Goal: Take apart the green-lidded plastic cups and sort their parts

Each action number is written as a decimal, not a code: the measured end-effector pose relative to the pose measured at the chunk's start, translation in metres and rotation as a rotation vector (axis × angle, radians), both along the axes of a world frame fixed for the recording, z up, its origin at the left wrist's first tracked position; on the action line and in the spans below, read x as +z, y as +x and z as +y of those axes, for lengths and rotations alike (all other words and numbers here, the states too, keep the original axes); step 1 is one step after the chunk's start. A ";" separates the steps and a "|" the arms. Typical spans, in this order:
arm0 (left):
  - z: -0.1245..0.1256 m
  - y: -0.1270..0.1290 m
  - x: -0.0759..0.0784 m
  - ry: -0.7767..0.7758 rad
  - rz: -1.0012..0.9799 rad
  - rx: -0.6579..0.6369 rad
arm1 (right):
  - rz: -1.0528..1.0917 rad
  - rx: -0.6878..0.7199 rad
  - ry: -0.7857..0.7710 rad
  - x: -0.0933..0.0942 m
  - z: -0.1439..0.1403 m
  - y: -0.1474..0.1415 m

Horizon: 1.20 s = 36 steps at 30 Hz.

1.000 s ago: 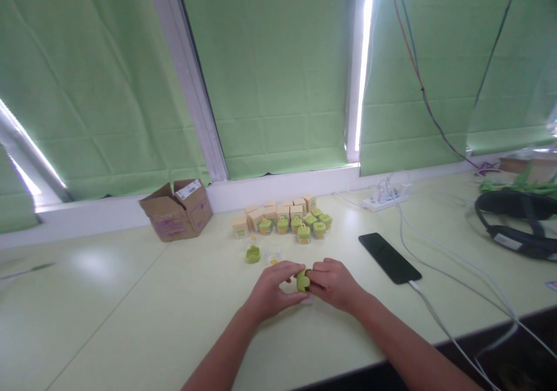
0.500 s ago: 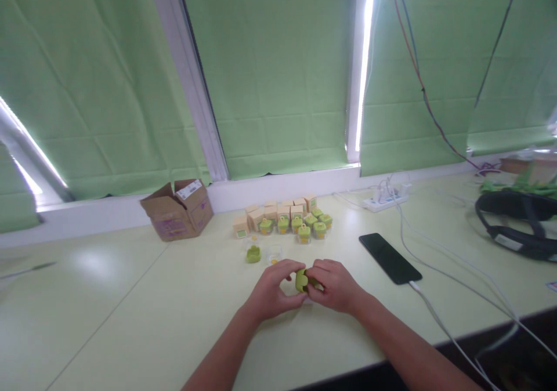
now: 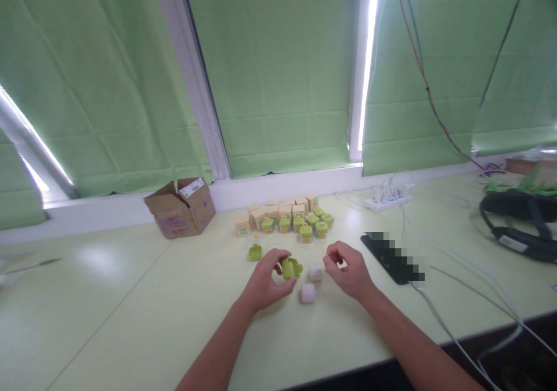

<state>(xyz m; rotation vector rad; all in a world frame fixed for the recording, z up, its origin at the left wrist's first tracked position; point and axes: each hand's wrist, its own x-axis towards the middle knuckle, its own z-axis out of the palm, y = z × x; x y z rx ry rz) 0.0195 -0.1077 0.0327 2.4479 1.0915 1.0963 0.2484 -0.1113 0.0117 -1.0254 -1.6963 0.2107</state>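
Observation:
My left hand (image 3: pixel 266 285) grips a small green lid-like piece (image 3: pixel 291 268) with a scalloped edge, its hollow side showing. To the right, my right hand (image 3: pixel 350 268) is closed in a pinch on a thin yellow piece (image 3: pixel 324 252) whose tip sticks out from the fingers; its exact kind is too small to tell. Between the hands two small pale pink blocks, a nearer block (image 3: pixel 308 293) and a farther block (image 3: pixel 316 273), lie on the table. Another green piece (image 3: pixel 255 252) rests beyond my left hand, near a clear plastic part that is partly hidden.
Several green-lidded clear containers (image 3: pixel 306 232) and several beige boxes (image 3: pixel 257 214) stand at the back. An open cardboard carton (image 3: pixel 181 210) is at the left. To the right are a phone (image 3: pixel 387 257), cables, a power strip (image 3: pixel 389 202) and a black strapped headset (image 3: pixel 517 228).
My hands have moved apart. The green piece stays in my left hand, while my right hand has drawn away with the yellow piece. The pale blocks now show between them.

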 end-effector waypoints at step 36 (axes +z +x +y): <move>0.020 -0.044 0.006 -0.174 0.528 0.417 | -0.566 -0.201 -0.481 -0.025 0.021 0.020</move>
